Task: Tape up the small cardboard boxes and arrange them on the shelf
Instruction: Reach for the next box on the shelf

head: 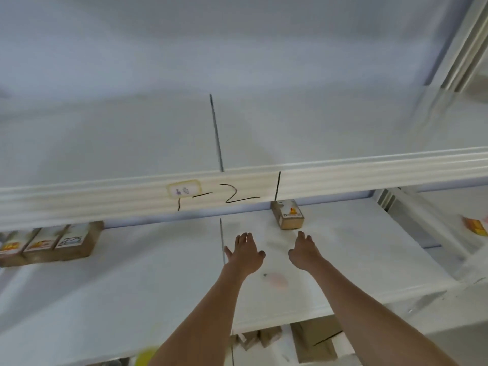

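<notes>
Counting four small boxes: one box [288,214] sitting far on the shelf [158,273], three in a row [50,243] left. I'm seeing left hand [246,253] and right hand [303,250] both spread wide, holding nothing.

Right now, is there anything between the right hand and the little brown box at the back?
Nothing: the head view shows only bare white shelf between the right hand and the small brown cardboard box.

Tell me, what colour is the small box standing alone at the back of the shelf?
Brown cardboard, the small box carries a white label with an orange picture, seen in the head view.
</notes>
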`<state>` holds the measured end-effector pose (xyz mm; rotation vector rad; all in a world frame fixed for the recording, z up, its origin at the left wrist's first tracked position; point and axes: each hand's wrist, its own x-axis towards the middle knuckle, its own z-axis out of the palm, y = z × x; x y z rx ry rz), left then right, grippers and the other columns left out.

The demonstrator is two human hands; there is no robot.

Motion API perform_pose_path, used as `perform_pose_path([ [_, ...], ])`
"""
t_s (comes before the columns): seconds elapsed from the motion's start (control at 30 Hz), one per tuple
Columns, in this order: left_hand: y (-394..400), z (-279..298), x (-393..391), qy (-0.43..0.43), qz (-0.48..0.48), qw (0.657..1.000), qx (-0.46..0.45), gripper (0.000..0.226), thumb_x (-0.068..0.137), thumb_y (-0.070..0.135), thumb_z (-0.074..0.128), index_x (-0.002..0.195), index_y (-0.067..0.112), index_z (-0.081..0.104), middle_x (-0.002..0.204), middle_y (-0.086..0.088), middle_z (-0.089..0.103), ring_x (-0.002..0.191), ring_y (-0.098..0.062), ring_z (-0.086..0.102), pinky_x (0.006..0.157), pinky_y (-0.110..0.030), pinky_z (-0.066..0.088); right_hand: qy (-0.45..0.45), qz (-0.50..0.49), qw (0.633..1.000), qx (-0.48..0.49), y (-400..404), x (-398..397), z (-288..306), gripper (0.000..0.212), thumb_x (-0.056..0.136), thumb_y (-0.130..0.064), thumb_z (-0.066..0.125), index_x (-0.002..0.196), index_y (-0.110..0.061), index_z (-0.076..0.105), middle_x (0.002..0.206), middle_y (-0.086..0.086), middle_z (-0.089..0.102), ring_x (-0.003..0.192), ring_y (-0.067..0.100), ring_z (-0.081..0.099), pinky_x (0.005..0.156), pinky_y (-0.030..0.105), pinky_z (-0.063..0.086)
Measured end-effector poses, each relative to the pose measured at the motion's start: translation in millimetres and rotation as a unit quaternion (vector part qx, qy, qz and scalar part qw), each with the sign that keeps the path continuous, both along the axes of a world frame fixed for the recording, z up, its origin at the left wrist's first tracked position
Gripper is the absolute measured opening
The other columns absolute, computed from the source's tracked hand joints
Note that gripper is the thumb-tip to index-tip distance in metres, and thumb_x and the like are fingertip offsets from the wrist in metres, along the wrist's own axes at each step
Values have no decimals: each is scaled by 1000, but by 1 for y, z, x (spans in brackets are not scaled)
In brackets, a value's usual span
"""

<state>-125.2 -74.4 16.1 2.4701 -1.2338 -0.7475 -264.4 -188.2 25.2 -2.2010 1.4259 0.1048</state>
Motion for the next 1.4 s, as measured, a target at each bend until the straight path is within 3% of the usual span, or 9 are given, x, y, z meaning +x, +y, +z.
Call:
perform_pose_path([
  [0.37, -61, -16, -19, 63, 48, 997, -2, 69, 104, 30, 44, 162, 16, 9, 168, -2, 11, 155, -22, 13, 123, -58, 6, 8, -43, 999, 7, -85, 27, 5, 61, 99, -22, 50, 154, -13, 27, 145, 15, 41, 136, 36, 44, 112, 45, 38],
  [0.6, -76, -34, -21, 80, 73, 994, -10, 67, 105, 28, 43, 162, 14, 10, 167, -5, 17, 152, -26, 22, 123, -58, 13, 81, -22, 996, -24, -115, 65, -17, 71, 102, -57, 34, 158, -13, 28, 163, 17, 23, 148, 39, 23, 119, 48, 22],
  [0.7, -83, -40, -18, 93, 77, 992, -34, 65, 105, 26, 43, 161, 12, 13, 165, -10, 24, 149, -29, 30, 121, -50, 25, 100, 16, 994, -35, -120, 76, -30, 66, 102, -58, 39, 158, -25, 26, 163, 24, 14, 146, 44, 23, 119, 53, 22],
  [0.83, -90, -51, -20, 115, 88, 987, -75, 61, 106, 24, 43, 160, 11, 19, 162, -11, 30, 147, -29, 34, 119, -40, 31, 97, 42, 990, -92, -120, 81, -49, 61, 103, -43, 48, 156, -37, 19, 152, 33, 25, 133, 49, 38, 114, 53, 32],
  [0.97, -91, -52, -21, 200, 169, 957, -123, 53, 105, 23, 39, 157, 16, 30, 158, -7, 39, 140, -26, 43, 106, -33, 41, 80, 24, 992, -92, -108, 80, -56, 67, 98, -41, 57, 154, -39, 20, 138, 29, 35, 121, 43, 46, 105, 45, 42],
  [1.07, -87, -45, -18, 282, 255, 911, -160, 51, 103, 21, 37, 154, 21, 39, 150, -5, 47, 119, -23, 52, 89, -30, 42, 92, 39, 992, -71, -102, 73, -57, 95, 89, -57, 64, 159, -37, 2, 140, 26, 42, 123, 41, 47, 104, 44, 41],
  [1.2, -72, -36, -11, 364, 301, 862, -183, 44, 105, 17, 42, 149, 14, 44, 146, -11, 52, 129, -29, 53, 110, -42, 45, 8, 51, 998, 24, -89, 67, -45, 108, 82, -60, 71, 160, -31, 1, 135, 13, 58, 123, 37, 54, 99, 41, 47],
  [1.3, -52, -27, -4, 431, 339, 815, -187, 30, 104, 26, 49, 131, 13, 55, 134, -10, 57, 122, -29, 56, 105, -40, 48, -181, -3, 954, 237, -65, 65, -33, 79, 86, -55, 69, 154, -34, 33, 123, 1, 62, 105, 25, 67, 77, 37, 59],
  [1.4, -27, -19, 5, 466, 332, 798, -188, 30, 104, 39, 48, 128, 21, 54, 128, -7, 60, 114, -28, 60, 104, -42, 50, -241, -15, 903, 356, -37, 66, -26, 50, 87, -52, 64, 133, -36, 57, 117, 6, 67, 96, 25, 71, 72, 37, 63],
])
